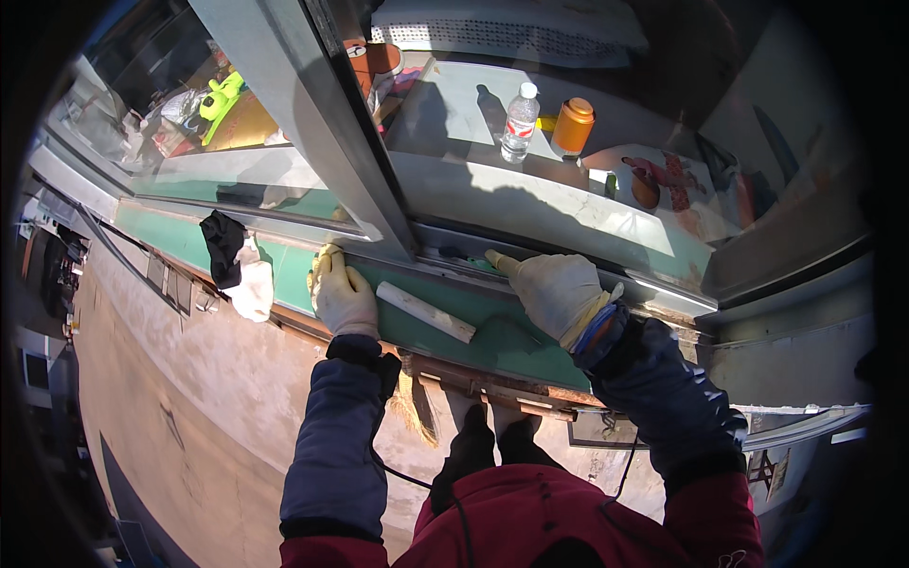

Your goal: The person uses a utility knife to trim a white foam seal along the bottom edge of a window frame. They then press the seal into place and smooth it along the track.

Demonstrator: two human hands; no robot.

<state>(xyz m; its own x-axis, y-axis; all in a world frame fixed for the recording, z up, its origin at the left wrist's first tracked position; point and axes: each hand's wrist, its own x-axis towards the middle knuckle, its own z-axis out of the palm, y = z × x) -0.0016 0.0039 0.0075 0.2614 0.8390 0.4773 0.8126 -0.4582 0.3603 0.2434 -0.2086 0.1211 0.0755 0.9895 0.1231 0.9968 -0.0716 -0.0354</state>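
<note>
Working along the outside window sill, job looking about midway.

I am watching my left hand [343,298], gloved, pressing a yellowish cloth [327,257] against the frame [379,204], fingers curled shut over it. My right hand [559,292] is lying flat on the track with one finger pointing left, holding nothing that I can make out. A pale stick [426,311] is lying on the green sill [492,331] between the hands, touching neither. I judge the stretch by the hands is being wiped, while the sill further left, where a black and white rag [237,265] is hanging, looks undone. Behind the glass, a clear bottle [519,121] with a white label is standing just beside an orange jar [573,126].
</note>
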